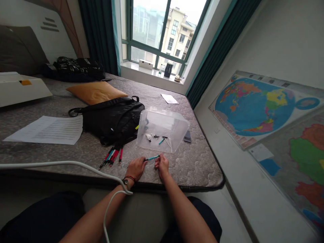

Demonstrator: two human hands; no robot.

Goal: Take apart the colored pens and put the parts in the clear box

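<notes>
Between my two hands lies a teal and black pen (152,158), held level just above the mattress near its front edge. My left hand (136,167) is closed on the pen's dark end. Fingers of my right hand (162,164) pinch its other end. Behind them a clear plastic bin (162,126) rests on its side, its mouth toward me. Inside it are several loose pen parts, one of them a teal piece (161,141). To the left of my left hand is a bunch of red, teal and black pens (112,157).
A black backpack (113,119) lies left of the bin, with printed sheets (48,130) farther left. A white cable (76,163) crosses in front at left, over my left wrist. A dark blurred rectangle (187,136) lies right of the bin. The mattress (202,168) ends at right.
</notes>
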